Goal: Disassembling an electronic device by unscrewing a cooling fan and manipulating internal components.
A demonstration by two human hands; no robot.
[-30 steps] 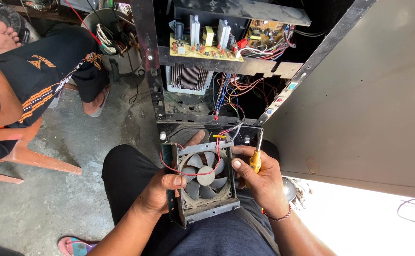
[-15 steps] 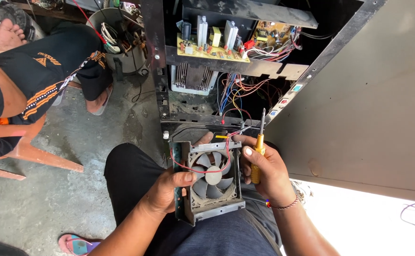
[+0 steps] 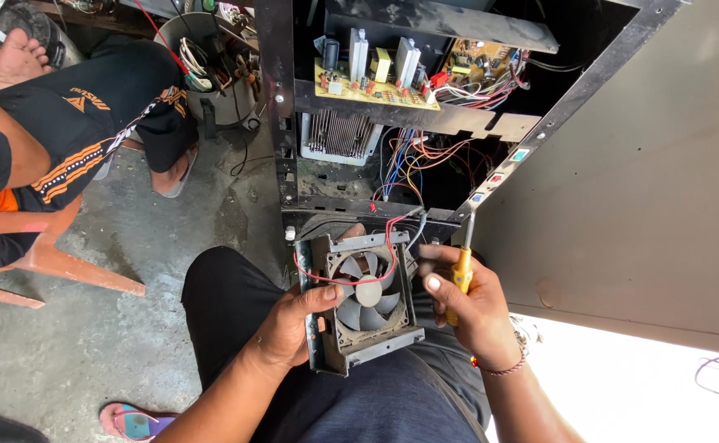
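- Nearest the camera, the person's lap carries the work: a dusty cooling fan (image 3: 368,294) set in a grey metal bracket (image 3: 376,344), lying flat with its blades facing up, in the middle of the view.
- The left hand (image 3: 294,324) is clamped on the bracket's left edge, thumb over the rim and fingers underneath.
- The right hand (image 3: 466,303) is closed around a yellow-handled screwdriver (image 3: 463,271), while its fingertips touch the bracket's right side.
- The screwdriver's long axis runs near to far, its metal shaft pointing away from the person toward the cabinet.
- The bracket is roughly square, slightly tilted, with its near-right corner lower; a red wire (image 3: 391,238) loops across the fan and runs back to the far side.
- Judged from its look, the fan is light and the bracket stiff sheet metal with thin edges; the plastic blades seem fragile, so the frame edges are the sound place to grip, and the wire limits how far it can be pulled.
- Just beyond stands an open black cabinet (image 3: 277,123) with loose coloured wiring (image 3: 409,164), a finned heat sink (image 3: 339,135) and a yellowish circuit board (image 3: 376,86).
- At far left another person's leg (image 3: 89,115) rests beside an orange stool (image 3: 56,258) on the concrete floor (image 3: 130,328).
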